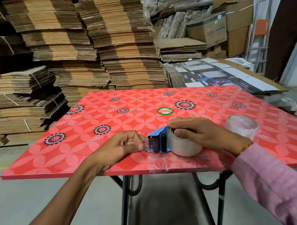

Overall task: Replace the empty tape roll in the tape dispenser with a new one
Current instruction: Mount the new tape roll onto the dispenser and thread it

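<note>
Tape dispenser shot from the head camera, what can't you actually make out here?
- Tape dispenser, head view: handle hidden under the right hand.
- Tape end at the blade: blurred, and the left hand fingers cover it.
- Tape roll hub: right hand hides whether it is fully seated.
- Empty tape core: printing too small to read.

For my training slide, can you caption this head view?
Left hand pinches tape at the blue dispenser while right hand steadies its roll; spare core stands beside.

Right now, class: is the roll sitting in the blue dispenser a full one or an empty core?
Full. The roll in the blue dispenser shows a thick band of wound tape; the empty core stands apart on the table.
</note>
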A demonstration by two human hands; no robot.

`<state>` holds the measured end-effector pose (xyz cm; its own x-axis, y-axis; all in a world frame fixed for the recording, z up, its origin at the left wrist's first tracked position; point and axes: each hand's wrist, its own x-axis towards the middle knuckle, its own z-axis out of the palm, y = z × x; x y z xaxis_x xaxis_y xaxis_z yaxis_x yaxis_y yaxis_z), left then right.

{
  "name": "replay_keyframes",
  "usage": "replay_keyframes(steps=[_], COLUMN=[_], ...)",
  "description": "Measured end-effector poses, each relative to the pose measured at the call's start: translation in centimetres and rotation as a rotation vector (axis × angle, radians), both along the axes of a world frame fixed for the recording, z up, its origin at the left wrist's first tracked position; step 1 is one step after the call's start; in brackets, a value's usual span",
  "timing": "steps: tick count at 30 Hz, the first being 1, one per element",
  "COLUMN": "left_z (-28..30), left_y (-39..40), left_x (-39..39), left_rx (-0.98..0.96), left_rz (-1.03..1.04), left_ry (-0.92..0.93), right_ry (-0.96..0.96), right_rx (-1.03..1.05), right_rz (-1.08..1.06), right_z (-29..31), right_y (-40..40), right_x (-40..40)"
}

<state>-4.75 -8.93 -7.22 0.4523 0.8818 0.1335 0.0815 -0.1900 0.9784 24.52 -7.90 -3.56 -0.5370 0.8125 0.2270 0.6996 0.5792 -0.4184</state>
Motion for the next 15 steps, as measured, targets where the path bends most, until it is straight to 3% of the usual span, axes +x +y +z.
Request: replay_keyframes(steps=[15], left_z=[0.3], left_y=[-0.5], left_x=[1.4], left_rx=[0.023], left_rz=[0.197], left_ry=[-0.04], right_ry=[-0.128], right_rx=[0.049], right_rz=[-0.088], right_z=[1.3], right_y=[-1.5], right_x=[-1.5])
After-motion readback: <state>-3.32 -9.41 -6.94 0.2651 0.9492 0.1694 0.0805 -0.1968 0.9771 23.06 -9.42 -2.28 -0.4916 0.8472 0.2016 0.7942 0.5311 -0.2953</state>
